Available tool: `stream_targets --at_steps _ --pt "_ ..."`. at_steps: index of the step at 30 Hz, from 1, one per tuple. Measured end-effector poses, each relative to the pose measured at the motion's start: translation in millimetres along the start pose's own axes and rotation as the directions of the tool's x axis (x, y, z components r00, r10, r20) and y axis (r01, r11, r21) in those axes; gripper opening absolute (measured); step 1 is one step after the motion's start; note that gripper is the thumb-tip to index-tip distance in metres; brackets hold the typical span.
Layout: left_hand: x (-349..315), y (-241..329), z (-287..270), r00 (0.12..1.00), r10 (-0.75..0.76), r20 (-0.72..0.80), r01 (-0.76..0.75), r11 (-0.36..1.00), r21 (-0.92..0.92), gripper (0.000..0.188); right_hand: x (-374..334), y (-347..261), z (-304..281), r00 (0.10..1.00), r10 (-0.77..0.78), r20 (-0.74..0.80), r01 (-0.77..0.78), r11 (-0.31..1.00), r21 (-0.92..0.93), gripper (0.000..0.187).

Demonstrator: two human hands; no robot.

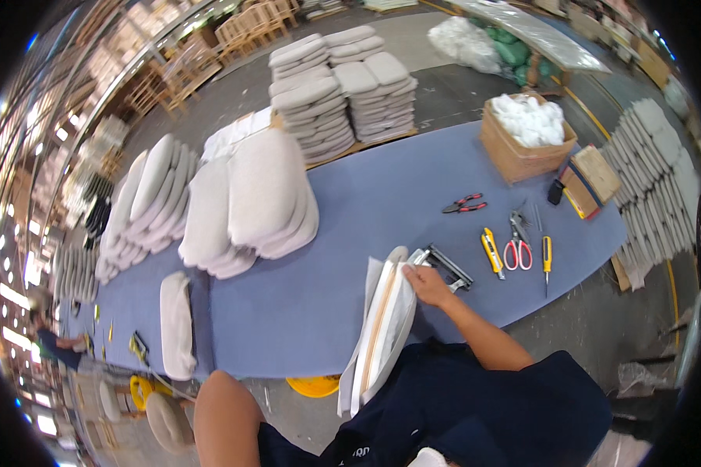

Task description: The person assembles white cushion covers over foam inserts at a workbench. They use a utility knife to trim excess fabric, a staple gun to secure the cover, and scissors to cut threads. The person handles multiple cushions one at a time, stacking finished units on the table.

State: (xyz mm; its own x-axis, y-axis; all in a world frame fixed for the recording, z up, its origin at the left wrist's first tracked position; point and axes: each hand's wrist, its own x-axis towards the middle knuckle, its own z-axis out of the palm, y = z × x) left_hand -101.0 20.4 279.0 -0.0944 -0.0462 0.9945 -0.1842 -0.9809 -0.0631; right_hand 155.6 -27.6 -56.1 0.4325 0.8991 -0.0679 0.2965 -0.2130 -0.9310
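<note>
Cushion [380, 327] stands on edge across the desk's [288, 331] near rim, probably so its layered side faces up. I see the right hand [427, 283] pinching its far end, likely steadying it, elbow bent outward, the stapler [451, 268] just beside. I can't see the left hand.

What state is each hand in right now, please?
Left hand: out of view, so it cannot be told.
Right hand: closed on the edge of a cushion.
</note>
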Motion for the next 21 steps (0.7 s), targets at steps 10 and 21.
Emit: stream_targets --at_steps 10,21 --pt "23 56 -44 0.977 0.2 -0.071 -0.196 0.978 0.065 0.06 5 33 -6 0.989 -0.114 -0.093 0.118 0.992 0.034 0.05" --pt "47 135 -91 0.944 0.329 -0.038 -0.313 0.924 0.217 0.063 11 19 6 0.975 -0.148 -0.163 0.121 0.978 -0.167 0.054"
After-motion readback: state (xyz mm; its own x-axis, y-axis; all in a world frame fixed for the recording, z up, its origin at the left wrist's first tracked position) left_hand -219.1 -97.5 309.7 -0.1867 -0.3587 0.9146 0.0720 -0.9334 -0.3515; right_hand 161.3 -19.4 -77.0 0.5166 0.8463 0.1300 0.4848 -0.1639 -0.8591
